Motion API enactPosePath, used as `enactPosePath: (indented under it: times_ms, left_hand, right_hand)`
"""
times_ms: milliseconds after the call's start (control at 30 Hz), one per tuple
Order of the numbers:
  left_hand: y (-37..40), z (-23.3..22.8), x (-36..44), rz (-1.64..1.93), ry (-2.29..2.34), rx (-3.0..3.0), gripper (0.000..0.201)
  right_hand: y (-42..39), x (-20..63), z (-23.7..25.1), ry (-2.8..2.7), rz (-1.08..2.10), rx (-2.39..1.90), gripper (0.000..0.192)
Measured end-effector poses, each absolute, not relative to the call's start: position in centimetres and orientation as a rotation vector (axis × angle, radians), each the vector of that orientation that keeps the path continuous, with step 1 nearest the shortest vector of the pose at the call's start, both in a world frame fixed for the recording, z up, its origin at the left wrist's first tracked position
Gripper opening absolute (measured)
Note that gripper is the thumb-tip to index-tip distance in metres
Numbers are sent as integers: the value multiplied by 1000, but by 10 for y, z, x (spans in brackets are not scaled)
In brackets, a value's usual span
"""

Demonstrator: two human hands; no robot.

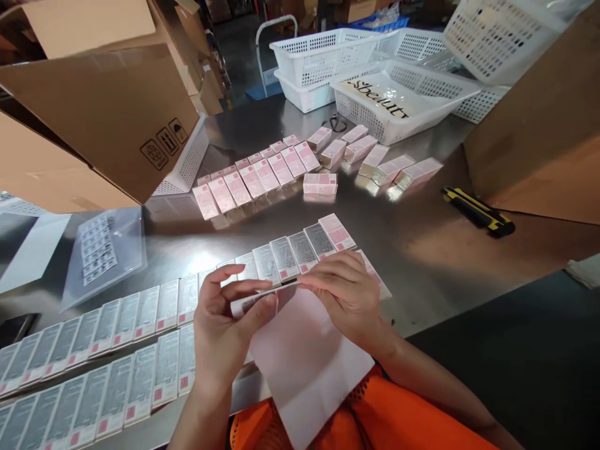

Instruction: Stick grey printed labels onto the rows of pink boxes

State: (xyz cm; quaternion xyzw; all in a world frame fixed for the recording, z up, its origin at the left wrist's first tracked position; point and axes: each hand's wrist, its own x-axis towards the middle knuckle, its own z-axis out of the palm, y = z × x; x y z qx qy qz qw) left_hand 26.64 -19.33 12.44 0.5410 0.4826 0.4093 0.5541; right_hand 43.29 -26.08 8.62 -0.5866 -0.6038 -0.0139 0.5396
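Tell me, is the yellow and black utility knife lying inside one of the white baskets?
No, the utility knife lies on the bare metal table, apart from the white baskets.

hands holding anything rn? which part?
Both hold one small pink-and-white box: the left hand pinches its left end, and the right hand grips its right end. It sits above a white sheet.

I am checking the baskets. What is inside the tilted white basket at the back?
Inside the tilted basket lies a clear bag with dark lettering reading "Beauty". What the bag holds or covers cannot be seen.
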Motion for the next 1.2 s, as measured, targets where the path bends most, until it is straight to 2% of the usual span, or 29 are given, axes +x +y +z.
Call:
enactPosePath:
  times_ms: [67,100,233,333,433,533,800,1133,1200]
  left_hand:
    - [-191,124,264,915,1116,1283,66]
    - [-190,123,263,860,1119,1307,63]
    - [-189,118,256,646,1199,1453,22]
    - [-194,118,258,686,1239,1401,15]
    - [-202,122,264,773,1256,1307,11]
    - [-206,125,267,820,1260,1262,11]
    - [-198,112,257,767,1169,1377,17]
    - [-189,108,264,858,1155,1108,28]
    - [-187,105,263,866,1154,1175,29]
  right_hand:
    - [-261,435,88,-1468,31,-1397,17]
    - [-262,436,88,-1491,64,-1402,18]
    - [-263,437,87,-1536,87,-1387,23]
    - [-262,434,83,-1437,-79,-1344,18]
    - [-261,428,80,-1339,-285,-1325,24]
    - [-259,424,78,-1302,-342,-1298,26]
    - [-259,423,78,-1256,-208,-1338,19]
    - [-266,427,73,-1463,-230,-1358,11]
    - [-266,429,70,-1419,-180,-1414,30]
